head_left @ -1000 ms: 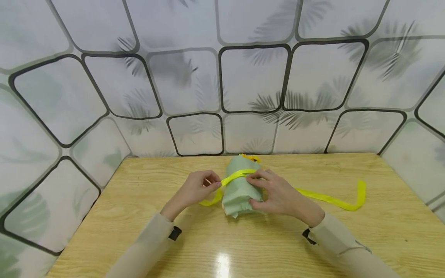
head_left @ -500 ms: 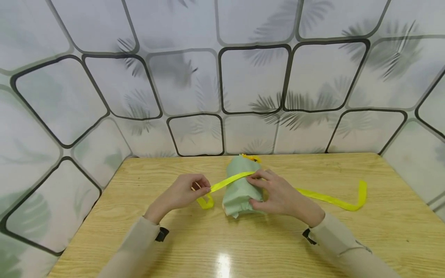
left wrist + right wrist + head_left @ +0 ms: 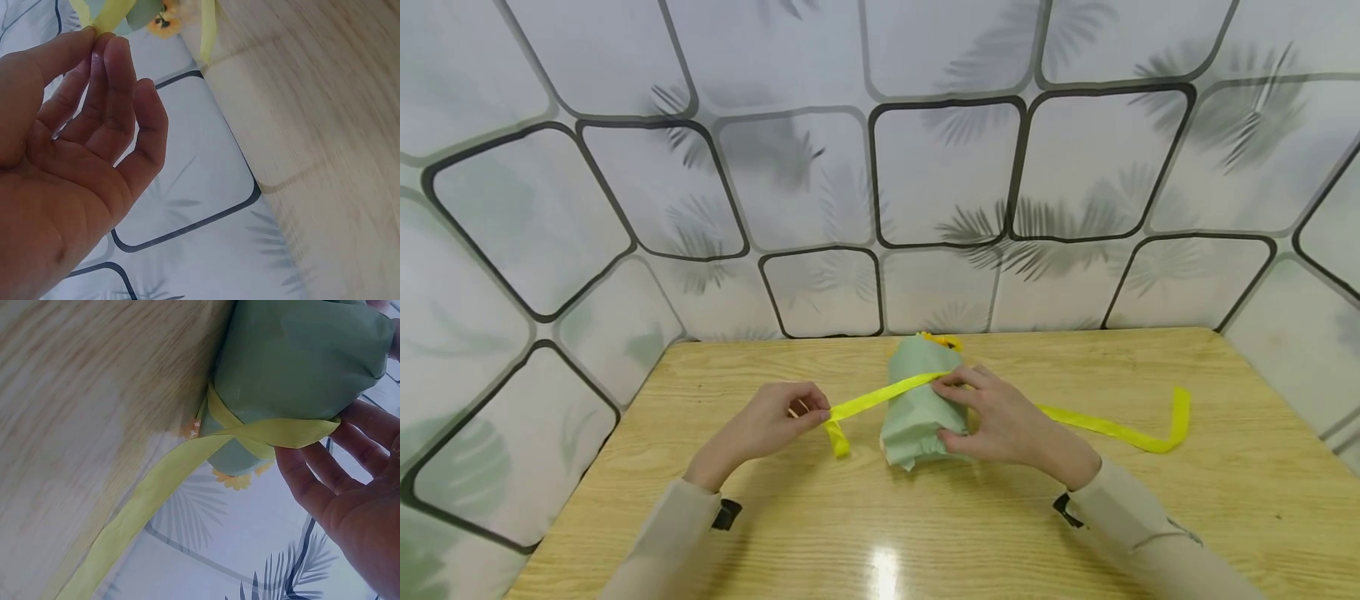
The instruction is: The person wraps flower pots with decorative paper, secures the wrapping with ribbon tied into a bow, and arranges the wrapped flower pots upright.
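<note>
A bundle wrapped in pale green paper point(image 3: 916, 425) lies on the table, with yellow flowers point(image 3: 231, 481) showing at its far end, like a small bouquet. Around it runs a bright yellow ribbon point(image 3: 880, 397), which crosses itself on the side seen in the right wrist view. My left hand point(image 3: 775, 418) pinches the ribbon between thumb and fingertips, left of the bouquet. The stretch between looks taut, and a short tail hangs from the fingers. My right hand point(image 3: 1003, 425) holds the bouquet from the right, fingertips pressing the ribbon against the paper and thumb at the near end.
To the right, the ribbon's other length trails over the wooden table point(image 3: 880, 508) and bends upward at its end. A patterned cloth backdrop point(image 3: 947, 175) rises behind the table's far edge and along both sides.
My left hand has moved left and slightly nearer, drawing the ribbon out into a longer, straighter line. The loop below it has become a short hanging tail. My right hand stays on the bouquet.
</note>
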Tool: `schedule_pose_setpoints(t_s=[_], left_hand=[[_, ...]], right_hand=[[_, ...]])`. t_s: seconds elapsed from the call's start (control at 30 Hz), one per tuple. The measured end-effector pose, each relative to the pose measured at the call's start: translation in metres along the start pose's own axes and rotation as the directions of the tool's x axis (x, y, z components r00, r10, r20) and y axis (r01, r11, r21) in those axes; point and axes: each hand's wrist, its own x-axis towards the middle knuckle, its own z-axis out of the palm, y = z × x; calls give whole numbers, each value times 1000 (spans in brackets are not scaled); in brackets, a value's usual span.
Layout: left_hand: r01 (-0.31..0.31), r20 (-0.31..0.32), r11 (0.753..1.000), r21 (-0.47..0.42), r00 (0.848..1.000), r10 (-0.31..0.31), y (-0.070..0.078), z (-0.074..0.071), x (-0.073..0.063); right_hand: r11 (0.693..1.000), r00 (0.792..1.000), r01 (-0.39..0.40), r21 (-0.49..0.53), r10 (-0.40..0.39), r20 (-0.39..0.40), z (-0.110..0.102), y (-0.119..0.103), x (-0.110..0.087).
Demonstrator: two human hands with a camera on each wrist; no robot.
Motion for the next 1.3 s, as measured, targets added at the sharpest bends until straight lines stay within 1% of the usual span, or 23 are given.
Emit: schedule_pose_setpoints(t_s=[0.1, 0.2, 0.33, 0.47, 0.67, 0.83, 1.07, 1.17, 1.3], left_hand=[[-15, -10, 1000, 6, 1000, 15, -2, -2, 0], [-47, -29, 998, 33, 998, 48, -3, -5, 3], [-40, -45, 995, 91, 998, 45, -2, -9, 5], [-5, -49, 991, 136, 999, 12, -3, -14, 4], [8, -111, 984, 180, 994, 12, -12, -23, -3], [7, -126, 983, 181, 992, 16, -21, -28, -10], [30, -172, 978, 205, 985, 6, -32, -33, -20], [36, -201, 976, 217, 980, 9, -35, -35, -23], [47, -251, 970, 240, 968, 15, -37, -41, -25]], right_hand=[[1000, 1000, -5, -3, 5, -2, 0, 0, 0], [1000, 1000, -9, -4, 9, -5, 0, -1, 1], [1000, 1000, -19, 1, 19, -4, -1, -3, 1], [1000, 1000, -26, -4, 26, 2, -1, -3, 0], [1000, 1000, -12, 9, 12, -17, -1, -2, -2], [1000, 999, 7, 11, -7, -40, 1, -2, -3], [1000, 1000, -4, 6, 4, -29, 5, -2, -5], [1000, 1000, -7, 8, 7, -28, 6, -3, -5], [1000, 1000, -3, 10, 3, -31, 5, -3, -5]])
